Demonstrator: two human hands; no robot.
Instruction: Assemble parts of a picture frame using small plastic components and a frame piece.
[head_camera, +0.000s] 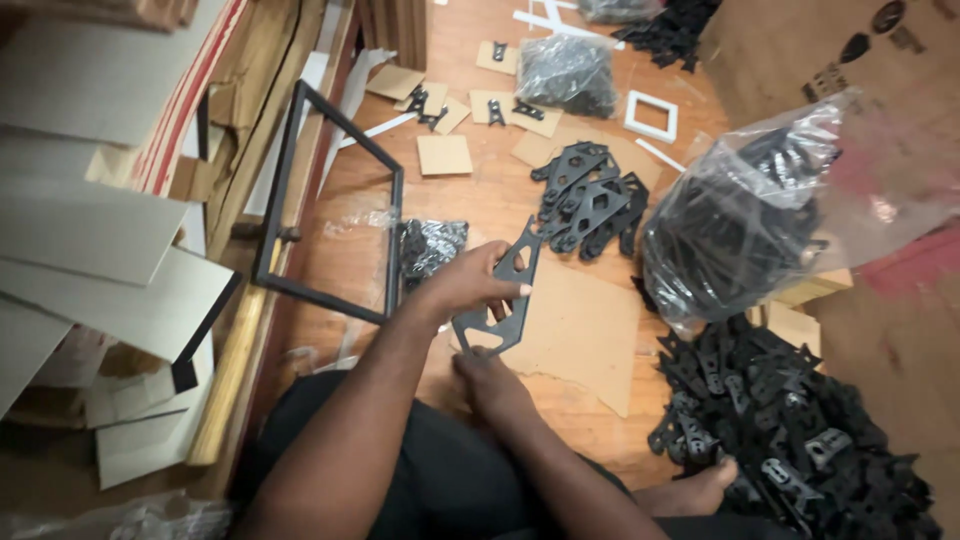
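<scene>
Black, flat and stiff, a long plastic bracket (503, 298) with cut-out openings sits pinched between both hands over a brown cardboard sheet (575, 335) on the wooden floor (480, 195). The left hand (470, 280) curls around its upper edge, fingers closed on it; the right hand (490, 378) grips the lower end from below. Just beyond lies a small stack of matching brackets (590, 200), fanned and overlapping. A crinkled clear plastic bag (745, 215) bulges with more dark parts, and a loose matte heap (780, 425) spreads at the right. A thin black rectangular frame (330, 200) leans at the left beside pale boards (110, 250).
</scene>
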